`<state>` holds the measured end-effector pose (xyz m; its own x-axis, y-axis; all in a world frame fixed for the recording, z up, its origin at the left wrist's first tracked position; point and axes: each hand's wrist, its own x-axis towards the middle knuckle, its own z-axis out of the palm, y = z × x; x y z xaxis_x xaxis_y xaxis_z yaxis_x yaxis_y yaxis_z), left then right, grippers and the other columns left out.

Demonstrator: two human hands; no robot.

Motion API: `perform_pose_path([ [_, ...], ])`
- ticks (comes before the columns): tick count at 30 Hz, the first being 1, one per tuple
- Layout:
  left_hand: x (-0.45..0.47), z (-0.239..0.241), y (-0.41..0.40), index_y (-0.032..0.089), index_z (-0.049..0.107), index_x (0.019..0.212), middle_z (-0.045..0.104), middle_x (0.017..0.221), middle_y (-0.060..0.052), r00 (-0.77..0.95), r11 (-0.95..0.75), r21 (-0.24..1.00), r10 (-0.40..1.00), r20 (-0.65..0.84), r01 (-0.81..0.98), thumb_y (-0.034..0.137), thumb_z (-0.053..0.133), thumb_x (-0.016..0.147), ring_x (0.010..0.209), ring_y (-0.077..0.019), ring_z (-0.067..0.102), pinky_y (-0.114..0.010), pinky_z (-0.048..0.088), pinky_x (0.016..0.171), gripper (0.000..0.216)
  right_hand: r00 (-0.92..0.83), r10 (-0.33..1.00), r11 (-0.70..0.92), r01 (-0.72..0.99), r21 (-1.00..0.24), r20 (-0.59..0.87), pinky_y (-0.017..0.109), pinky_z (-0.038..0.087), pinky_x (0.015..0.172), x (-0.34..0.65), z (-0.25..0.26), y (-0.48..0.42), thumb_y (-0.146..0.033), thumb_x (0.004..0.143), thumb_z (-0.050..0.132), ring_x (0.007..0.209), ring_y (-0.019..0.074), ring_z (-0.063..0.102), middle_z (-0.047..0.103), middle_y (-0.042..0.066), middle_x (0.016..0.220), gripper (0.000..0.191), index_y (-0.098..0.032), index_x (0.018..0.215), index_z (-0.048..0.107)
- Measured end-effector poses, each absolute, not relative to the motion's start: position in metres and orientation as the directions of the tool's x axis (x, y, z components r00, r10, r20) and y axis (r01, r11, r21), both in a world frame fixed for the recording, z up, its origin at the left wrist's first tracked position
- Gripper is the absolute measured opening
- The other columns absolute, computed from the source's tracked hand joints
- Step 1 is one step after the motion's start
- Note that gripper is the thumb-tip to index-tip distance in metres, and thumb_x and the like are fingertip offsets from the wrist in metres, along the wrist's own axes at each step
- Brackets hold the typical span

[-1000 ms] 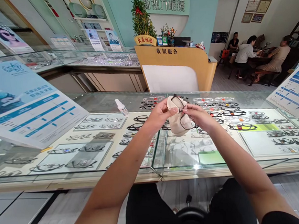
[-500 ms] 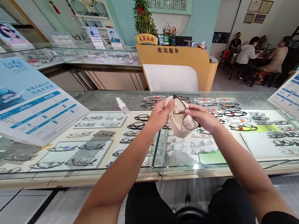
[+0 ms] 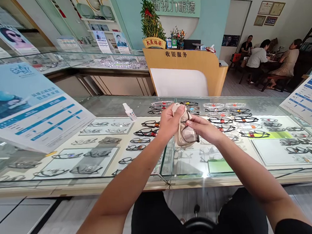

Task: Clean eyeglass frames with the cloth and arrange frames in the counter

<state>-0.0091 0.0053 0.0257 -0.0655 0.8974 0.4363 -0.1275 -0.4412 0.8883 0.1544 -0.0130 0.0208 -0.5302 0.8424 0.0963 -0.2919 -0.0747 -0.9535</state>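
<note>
Left hand (image 3: 169, 123): cream cloth (image 3: 180, 139) is pinched under thumb, bunched against fingers, just right of frame centre. Whether part of the glasses (image 3: 191, 135) is gripped through it can't be told. Right hand (image 3: 204, 128): dark rim is pinched between thumb and fingertips, apparently near the bridge. Glasses are held tilted, partly covered by cloth, lower lens exposed, above the glass display case (image 3: 78, 191).

Handling (judged): glasses light, thin, springy, easily bent at the temples; lenses smooth, easily scratched. Cloth soft, limp. Bridge or rim is best gripped, lightly; lens faces best touched only through cloth.

White spray bottle (image 3: 130, 112) is stood on the case, left of the hands. Display frames (image 3: 145, 132) are laid in rows under glass. Leaflets (image 3: 36, 112) are propped at both side edges. Three people (image 3: 257, 59) are seated upper right.
</note>
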Motion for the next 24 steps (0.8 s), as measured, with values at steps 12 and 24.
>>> perform_pose_path([
  [12, -0.008, 0.015, 0.022, 0.02, 0.073, 0.087, 0.078, 0.079, -0.002, -0.007, -0.159, 0.85, 0.984, 0.18, -0.503, 0.062, 0.1, 0.062, 0.089, -0.0265, 0.079, -0.032, 0.059, 0.076, 0.056, -0.331, 0.928, 0.063, -0.317, -0.946, 0.173, 0.027, 0.046, 0.066, 0.167, 0.039, -0.008, -0.064, 0.066, 0.097, 0.071, 0.0135, 0.052, 0.059, -0.003, 0.077, 0.054, -0.023, 0.078, 0.063],
  [24, -0.01, 0.015, 0.02, 0.018, 0.073, 0.076, 0.061, 0.067, 0.003, 0.147, -0.131, 0.984, 0.978, 0.148, -0.122, 0.051, 0.091, 0.07, 0.062, -0.0106, 0.049, -0.024, 0.038, 0.059, 0.038, -0.2, 0.949, 0.162, -0.352, -0.922, 0.244, 0.025, 0.046, 0.059, 0.176, 0.044, -0.002, -0.064, 0.067, 0.096, 0.072, 0.0139, 0.054, 0.063, 0.0, 0.084, 0.053, -0.024, 0.081, 0.065],
])
